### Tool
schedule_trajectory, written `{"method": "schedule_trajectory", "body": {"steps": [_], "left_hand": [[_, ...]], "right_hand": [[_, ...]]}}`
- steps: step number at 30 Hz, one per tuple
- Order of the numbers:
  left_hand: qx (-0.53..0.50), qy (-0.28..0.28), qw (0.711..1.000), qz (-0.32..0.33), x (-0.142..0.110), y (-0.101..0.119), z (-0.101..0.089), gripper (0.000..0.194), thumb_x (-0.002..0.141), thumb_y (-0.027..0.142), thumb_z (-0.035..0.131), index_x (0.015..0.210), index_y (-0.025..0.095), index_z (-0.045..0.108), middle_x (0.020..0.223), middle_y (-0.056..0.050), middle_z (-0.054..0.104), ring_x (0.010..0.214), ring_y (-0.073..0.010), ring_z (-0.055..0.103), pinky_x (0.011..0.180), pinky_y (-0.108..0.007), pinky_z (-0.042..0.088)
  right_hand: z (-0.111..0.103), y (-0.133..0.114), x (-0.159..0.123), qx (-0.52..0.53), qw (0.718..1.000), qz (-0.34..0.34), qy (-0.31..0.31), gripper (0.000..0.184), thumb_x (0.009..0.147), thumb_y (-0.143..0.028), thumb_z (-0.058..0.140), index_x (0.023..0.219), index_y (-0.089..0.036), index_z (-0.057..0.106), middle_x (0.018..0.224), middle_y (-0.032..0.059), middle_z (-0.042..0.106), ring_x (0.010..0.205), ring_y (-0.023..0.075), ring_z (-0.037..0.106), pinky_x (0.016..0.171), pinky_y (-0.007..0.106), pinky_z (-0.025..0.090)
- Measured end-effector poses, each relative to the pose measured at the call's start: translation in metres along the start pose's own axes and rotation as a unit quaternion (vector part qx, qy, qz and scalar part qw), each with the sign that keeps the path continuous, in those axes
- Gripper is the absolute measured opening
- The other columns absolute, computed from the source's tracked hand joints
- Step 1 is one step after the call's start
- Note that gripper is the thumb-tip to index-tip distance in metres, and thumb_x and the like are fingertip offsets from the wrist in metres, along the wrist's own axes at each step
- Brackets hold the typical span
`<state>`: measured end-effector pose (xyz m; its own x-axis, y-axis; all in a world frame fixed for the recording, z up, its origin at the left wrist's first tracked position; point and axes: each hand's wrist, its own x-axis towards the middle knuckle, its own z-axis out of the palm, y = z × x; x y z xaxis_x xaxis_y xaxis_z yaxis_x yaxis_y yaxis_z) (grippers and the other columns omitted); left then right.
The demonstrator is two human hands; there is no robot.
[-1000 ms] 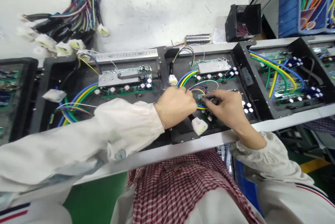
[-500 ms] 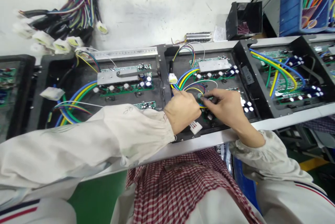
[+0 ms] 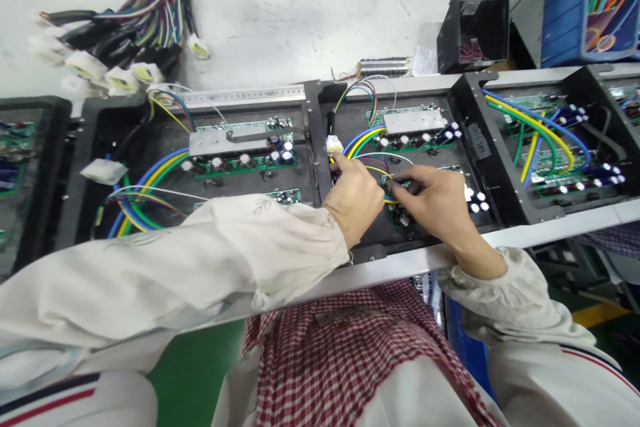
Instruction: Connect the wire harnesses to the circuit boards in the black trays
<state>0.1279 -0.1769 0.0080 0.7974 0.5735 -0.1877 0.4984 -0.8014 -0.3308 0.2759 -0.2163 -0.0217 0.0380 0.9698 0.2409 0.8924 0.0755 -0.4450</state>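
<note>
My left hand (image 3: pixel 354 197) is over the left part of an open black housing (image 3: pixel 320 90). Its index finger stretches toward a white connector (image 3: pixel 334 145) on a black-sleeved cable; the other fingers are curled, and whatever they hold is hidden. Opposite it, my right hand (image 3: pixel 436 199) pinches thumb and forefinger at the edge of the lower circuit board (image 3: pixel 453 170), where thin coloured wires (image 3: pixel 375 159) end. The piece between those fingertips is too small to make out. Thick blue, yellow and green wires (image 3: pixel 361 138) curve down from the upper circuit board (image 3: pixel 413 124) and pass under my left hand.
Similar housings with boards stand to the left (image 3: pixel 90 147) and right (image 3: pixel 540 207) along a pale rail (image 3: pixel 435 259). Behind lie a bundle of wire harnesses (image 3: pixel 150 20), a small black bin (image 3: pixel 450 34) and a blue crate (image 3: pixel 565 14) of coloured wires.
My left hand has shifted slightly right and down, and the white plug visible below it earlier is now hidden. My right hand keeps its pinch in nearly the same place.
</note>
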Motion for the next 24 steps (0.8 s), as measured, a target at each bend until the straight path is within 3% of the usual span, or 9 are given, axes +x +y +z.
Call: {"method": "schedule_trajectory", "body": {"steps": [4, 7, 9, 12, 15, 18, 22, 24], "left_hand": [[-0.007, 0.009, 1.0, 0.003, -0.002, -0.002, 0.0, 0.031, 0.085, 0.01, 0.04, 0.088, 0.003, 0.071, 0.083, -0.021, 0.069, 0.079, -0.0341, 0.064, 0.079, -0.054, 0.048], [-0.079, 0.108, 0.99, 0.044, -0.007, -0.023, 0.002, 0.036, 0.088, 0.009, 0.034, 0.091, 0.008, 0.069, 0.087, -0.016, 0.068, 0.087, -0.0309, 0.064, 0.08, -0.047, 0.05], [-0.105, 0.151, 0.983, 0.024, -0.005, -0.039, 0.009, 0.038, 0.09, 0.008, 0.03, 0.101, 0.008, 0.066, 0.098, -0.015, 0.067, 0.099, -0.0281, 0.062, 0.091, -0.042, 0.047], [-0.122, 0.097, 0.988, -0.018, 0.004, -0.055, 0.022, 0.034, 0.088, 0.009, 0.036, 0.107, 0.005, 0.063, 0.107, -0.016, 0.066, 0.108, -0.0258, 0.059, 0.104, -0.04, 0.038], [-0.127, 0.061, 0.99, -0.01, 0.009, -0.061, 0.027, 0.037, 0.09, 0.01, 0.034, 0.116, 0.002, 0.059, 0.117, -0.018, 0.063, 0.116, -0.0254, 0.056, 0.109, -0.04, 0.032], [-0.14, 0.121, 0.983, 0.009, -0.007, -0.054, 0.02, 0.039, 0.091, 0.01, 0.032, 0.121, 0.004, 0.056, 0.125, -0.018, 0.058, 0.12, -0.0245, 0.052, 0.105, -0.04, 0.036], [-0.224, 0.187, 0.939, 0.181, -0.054, -0.024, 0.012, 0.035, 0.091, 0.014, 0.032, 0.092, 0.013, 0.067, 0.088, -0.011, 0.068, 0.082, -0.0214, 0.061, 0.079, -0.037, 0.049], [-0.236, 0.21, 0.927, 0.2, -0.072, -0.007, 0.016, 0.035, 0.09, 0.013, 0.032, 0.092, 0.011, 0.067, 0.086, -0.011, 0.068, 0.077, -0.0213, 0.061, 0.083, -0.04, 0.048]], "right_hand": [[0.002, -0.001, -0.001, -0.008, 1.0, -0.01, 0.009, 0.011, 0.075, -0.022, 0.061, 0.077, -0.02, 0.072, 0.073, 0.003, 0.073, 0.06, 0.0181, 0.064, 0.057, 0.028, 0.043], [0.004, -0.001, -0.002, -0.018, 0.999, -0.019, 0.02, 0.01, 0.075, -0.024, 0.061, 0.075, -0.02, 0.071, 0.071, 0.0031, 0.072, 0.06, 0.018, 0.063, 0.057, 0.028, 0.043], [0.004, -0.001, -0.002, -0.019, 0.999, -0.018, 0.022, 0.01, 0.076, -0.025, 0.062, 0.074, -0.02, 0.07, 0.068, 0.0025, 0.07, 0.054, 0.0162, 0.06, 0.054, 0.027, 0.042], [0.005, -0.002, -0.004, -0.029, 0.999, -0.013, 0.031, 0.01, 0.076, -0.026, 0.063, 0.072, -0.02, 0.069, 0.064, 0.0018, 0.068, 0.05, 0.0147, 0.057, 0.05, 0.027, 0.039], [0.006, -0.003, -0.005, -0.037, 0.998, -0.013, 0.049, 0.009, 0.076, -0.026, 0.064, 0.071, -0.02, 0.069, 0.06, 0.0012, 0.065, 0.048, 0.0146, 0.056, 0.049, 0.027, 0.038], [0.006, -0.004, -0.006, -0.048, 0.997, -0.026, 0.056, 0.01, 0.077, -0.025, 0.064, 0.07, -0.02, 0.068, 0.058, 0.0014, 0.064, 0.05, 0.0155, 0.057, 0.049, 0.027, 0.038], [0.005, -0.005, -0.008, -0.075, 0.995, -0.04, 0.055, 0.011, 0.08, -0.026, 0.062, 0.072, -0.022, 0.067, 0.063, 0.0024, 0.067, 0.054, 0.0168, 0.059, 0.052, 0.028, 0.04], [0.005, -0.005, -0.01, -0.084, 0.993, -0.048, 0.063, 0.009, 0.08, -0.026, 0.063, 0.073, -0.022, 0.067, 0.065, 0.002, 0.068, 0.054, 0.0163, 0.06, 0.051, 0.028, 0.041]]}}
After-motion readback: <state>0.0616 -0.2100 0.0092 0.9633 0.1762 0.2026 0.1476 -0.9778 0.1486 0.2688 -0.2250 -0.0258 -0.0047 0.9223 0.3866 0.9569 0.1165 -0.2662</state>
